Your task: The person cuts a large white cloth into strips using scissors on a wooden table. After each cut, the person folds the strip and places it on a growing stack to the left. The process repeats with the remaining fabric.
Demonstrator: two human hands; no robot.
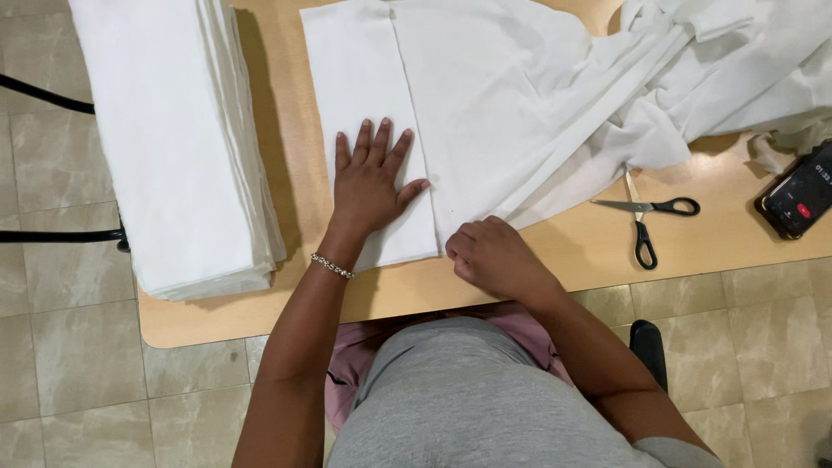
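My left hand (371,178) lies flat, fingers spread, on a cut rectangle of white cloth (360,78) on the wooden table (295,173). A bracelet circles that wrist. My right hand (490,251) is closed at the near corner of a larger white cloth sheet (494,104), pinching its edge beside the cut strip. The larger sheet runs back and to the right into a rumpled heap (737,69).
A tall stack of folded white cloth pieces (173,139) fills the table's left end. Black-handled scissors (646,217) lie open to the right of my right hand. A phone in a dark case (802,199) rests at the right edge. Tiled floor surrounds the table.
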